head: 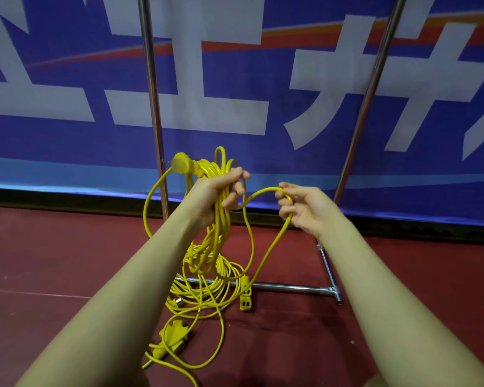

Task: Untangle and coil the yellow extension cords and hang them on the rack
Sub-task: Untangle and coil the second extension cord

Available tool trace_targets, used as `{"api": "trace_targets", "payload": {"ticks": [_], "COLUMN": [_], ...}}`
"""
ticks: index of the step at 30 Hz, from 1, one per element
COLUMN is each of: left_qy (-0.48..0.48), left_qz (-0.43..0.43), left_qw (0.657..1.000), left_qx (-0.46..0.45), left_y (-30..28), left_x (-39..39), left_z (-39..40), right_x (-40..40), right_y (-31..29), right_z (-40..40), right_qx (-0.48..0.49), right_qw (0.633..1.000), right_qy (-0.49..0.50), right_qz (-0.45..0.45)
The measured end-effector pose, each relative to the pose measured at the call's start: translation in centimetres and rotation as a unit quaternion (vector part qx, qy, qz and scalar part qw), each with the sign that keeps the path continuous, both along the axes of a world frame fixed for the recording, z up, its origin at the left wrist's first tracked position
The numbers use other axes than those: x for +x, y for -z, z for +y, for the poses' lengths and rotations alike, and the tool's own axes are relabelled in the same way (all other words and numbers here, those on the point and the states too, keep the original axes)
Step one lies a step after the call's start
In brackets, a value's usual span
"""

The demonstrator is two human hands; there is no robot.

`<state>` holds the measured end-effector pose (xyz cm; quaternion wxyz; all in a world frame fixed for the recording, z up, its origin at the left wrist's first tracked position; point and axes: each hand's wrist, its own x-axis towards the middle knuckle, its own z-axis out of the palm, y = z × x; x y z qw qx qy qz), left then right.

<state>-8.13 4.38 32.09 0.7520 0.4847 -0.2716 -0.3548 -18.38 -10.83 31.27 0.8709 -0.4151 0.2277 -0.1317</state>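
We find the scene evenly and rather softly lit, perhaps from overhead. Glare runs along the rack's chrome poles [151, 88]. The yellow plug [180, 162] is blurred. Wide-angle distortion bends the poles outward, and the floor [53, 261] shows only faint shadows.

Cord pile [207, 286] on floor [53, 261] before rack [288, 288], banner [235, 79] behind.

Large white characters on the blue banner [263, 152] behind the grips, cropped at the frame's top and side edges; strokes resemble Chinese script, none readable whole. No label, brand or number legible on cords, plugs or rack.
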Motion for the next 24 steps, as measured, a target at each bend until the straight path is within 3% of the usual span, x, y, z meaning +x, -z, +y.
{"api": "trace_targets", "payload": {"ticks": [5, 16, 20, 24], "left_qy": [0.075, 0.182, 0.155, 0.047], "left_qz": [-0.113, -0.155, -0.111, -0.017], "left_qw": [0.984, 0.965, 0.980, 0.999], "left_qx": [0.116, 0.110, 0.060, -0.016], "left_y": [0.8, 2.0, 1.3, 0.3], "left_x": [-0.6, -2.1, -2.3, -2.3], "left_z": [0.1, -0.2, -0.5, -0.9], "right_x": [-0.5, -0.9, -0.7, -0.6], "right_y": [-2.6, -3.5, -3.3, -2.5], "right_z": [1.2, 1.7, 1.4, 0.9], "right_qx": [0.071, 0.058, 0.012, -0.032], "right_qw": [0.995, 0.992, 0.993, 0.994], "right_qy": [-0.006, 0.007, 0.009, 0.038], "right_qz": [-0.062, -0.108, -0.114, -0.096]}}
